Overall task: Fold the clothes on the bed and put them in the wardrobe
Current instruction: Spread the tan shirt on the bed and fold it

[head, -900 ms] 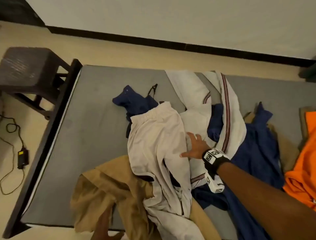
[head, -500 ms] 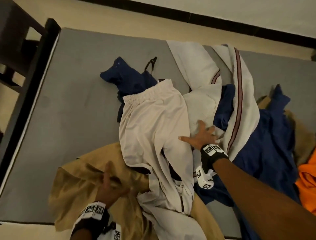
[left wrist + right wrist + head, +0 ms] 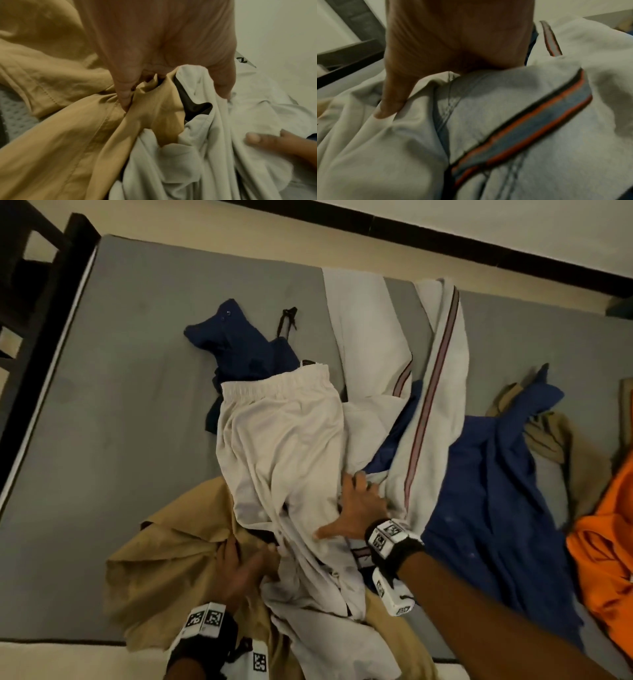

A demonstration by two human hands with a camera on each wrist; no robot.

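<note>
A heap of clothes lies on the grey mattress (image 3: 102, 422). White shorts (image 3: 281, 446) with an elastic waistband lie on top, beside white striped trousers (image 3: 442, 364) (image 3: 522, 128). A tan garment (image 3: 161, 577) (image 3: 51, 67) hangs over the near edge. My left hand (image 3: 251, 559) (image 3: 171, 86) grips a bunch of the tan cloth where it meets the white shorts (image 3: 205, 148). My right hand (image 3: 358, 501) lies on the white pile, its fingers curled into a fold of the striped trousers and hidden there. Its thumb (image 3: 390, 105) presses on the white cloth.
A navy garment (image 3: 246, 350) sticks out behind the shorts. A large blue garment (image 3: 496, 491) and an orange one (image 3: 603, 542) lie to the right. A dark stool (image 3: 24, 268) stands past the bed's left frame (image 3: 80, 244). The wall's black skirting (image 3: 479, 244) runs behind.
My left hand has come up onto the tan garment and slid right to bunch it by the white shorts. My right hand's flat fingers have curled into the cloth. The view has moved closer.
</note>
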